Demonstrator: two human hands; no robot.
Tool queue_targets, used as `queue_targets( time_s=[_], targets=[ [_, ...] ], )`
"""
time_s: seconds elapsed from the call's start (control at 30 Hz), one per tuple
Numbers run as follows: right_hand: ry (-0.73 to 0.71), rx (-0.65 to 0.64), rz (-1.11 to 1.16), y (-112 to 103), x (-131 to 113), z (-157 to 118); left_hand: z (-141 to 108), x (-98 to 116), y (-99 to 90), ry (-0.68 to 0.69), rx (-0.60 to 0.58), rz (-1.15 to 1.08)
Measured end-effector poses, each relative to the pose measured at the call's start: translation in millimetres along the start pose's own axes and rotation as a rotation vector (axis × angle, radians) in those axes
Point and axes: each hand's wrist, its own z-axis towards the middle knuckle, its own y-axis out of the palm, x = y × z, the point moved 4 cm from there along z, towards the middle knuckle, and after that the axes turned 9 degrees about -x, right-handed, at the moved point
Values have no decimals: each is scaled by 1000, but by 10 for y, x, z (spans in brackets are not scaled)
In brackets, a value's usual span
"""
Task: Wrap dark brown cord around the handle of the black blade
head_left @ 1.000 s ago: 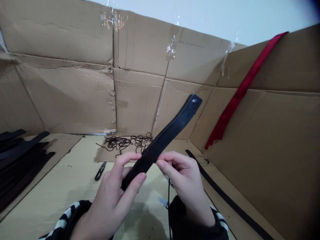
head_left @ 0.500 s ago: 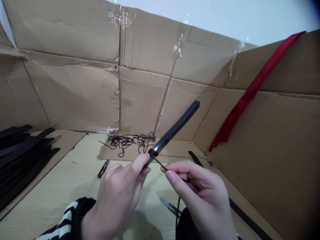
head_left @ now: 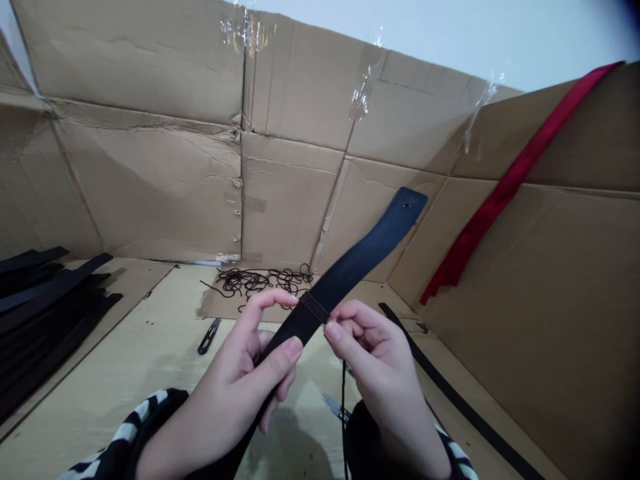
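Saw nearest the black-and-white sleeves (head_left: pixel 131 427) and, hanging between them, a loose tail of dark cord (head_left: pixel 343 393) beside a metal-tipped tool (head_left: pixel 332 405), partly hidden. Just beyond, saw the left hand (head_left: pixel 235 377) closed round the lower part of a black strip (head_left: pixel 367 257), with thumb flat on its face and index fingertip touching beside the windings (head_left: pixel 314 307); held it slanting up and away to the right. Saw the right hand (head_left: pixel 377 363) set in a thumb-and-forefinger pinch at the windings' right edge, apparently on the cord, with other fingers curled. Found several turns already side by side across the strip; judged the band well formed but unfinished, with the tail neither fastened nor trimmed. Could not make out any knot behind. Noticed farther off a long black strap (head_left: pixel 465 403), small snips (head_left: pixel 209 335), piled strips (head_left: pixel 50 333), tangled cord (head_left: pixel 243 281) and, last, red ribbon (head_left: pixel 500 193) on the cardboard wall (head_left: pixel 550 280).
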Motion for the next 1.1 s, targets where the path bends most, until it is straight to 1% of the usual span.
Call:
queue_targets(
  time_s=[0.1,0.2,0.27,0.33,0.4,0.43,0.5,0.57,0.6,0.63,0.67,0.7,0.77,0.83,0.9,1.0,1.1],
  targets=[
    [5,-45,46,21,34,-7,11,-3,31,-48,-99,-130],
    [11,-132,137,68,89,-18,3,-65,78,-116,-214,-349],
    [-7,-139,176,75,111,-24,-5,-105,102,-120,-266,-491],
    [-27,-103,174,59,107,-29,-10,-122,115,-75,-306,-523],
    [-39,-35,137,34,72,-37,-11,-137,121,-53,-319,-383],
    [-45,11,106,22,43,-44,-5,-148,111,-57,-280,-251],
    [-67,127,26,2,-33,-62,17,-144,71,-50,-129,105],
    [-102,239,-60,0,-108,-82,44,-99,48,1,39,448],
    [-117,278,-100,5,-135,-89,59,-75,56,40,88,565],
    [-125,305,-134,10,-152,-91,73,-64,70,68,114,630],
    [-126,320,-160,11,-156,-90,85,-66,80,79,132,636],
    [-120,315,-175,9,-150,-83,93,-79,83,77,146,602],
    [-90,246,-147,-4,-104,-55,90,-117,82,72,158,492],
    [-32,122,-57,-24,-29,-23,73,-157,72,69,148,382],
    [25,6,43,-44,42,-1,58,-197,60,36,110,279],
    [50,-60,116,-73,100,15,58,-240,67,-57,-19,120],
    [8,-59,129,-68,106,25,60,-213,123,-59,-207,-16]
  ],
)
